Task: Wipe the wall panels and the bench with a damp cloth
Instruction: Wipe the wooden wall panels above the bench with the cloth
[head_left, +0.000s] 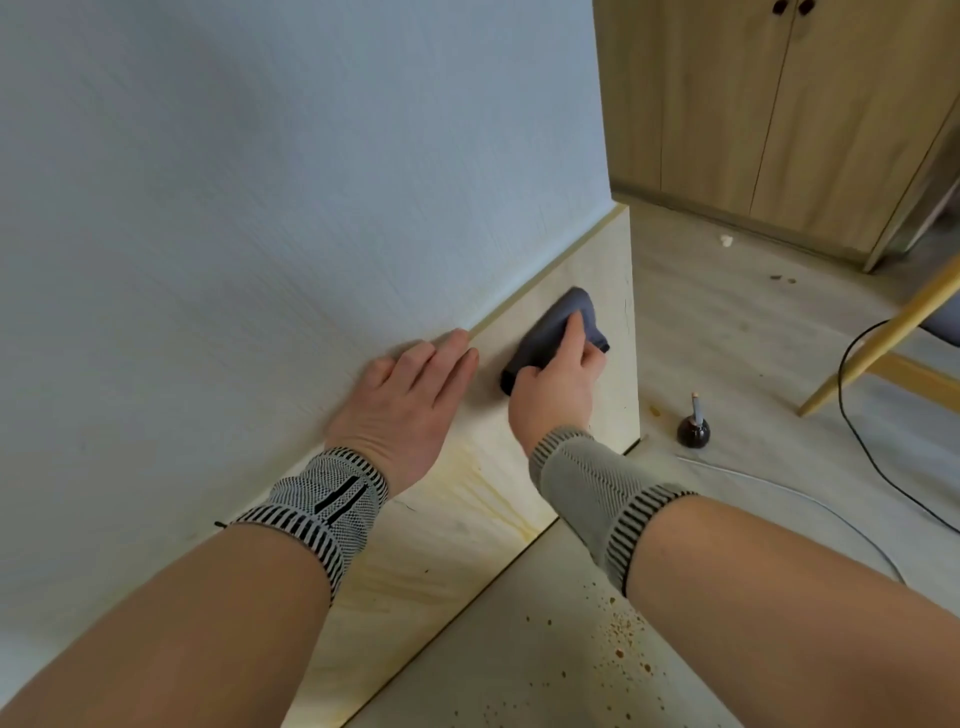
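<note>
Right hand (556, 384) fingers (574, 332) gripping cloth (558, 325), wood panel (597, 270)

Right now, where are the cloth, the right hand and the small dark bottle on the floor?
cloth (540, 340): head view, on the grey fabric left of the forefinger.
right hand (553, 392): head view, on the back of the hand.
small dark bottle (693, 431): head view, on its round body.

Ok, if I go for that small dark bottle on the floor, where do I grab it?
Take the dark bottle by its round belly, coming from above with fingers down either side. It stands upright; the thin neck offers little purchase, and nothing visibly crowds it, with the wooden panel to its left.
</note>
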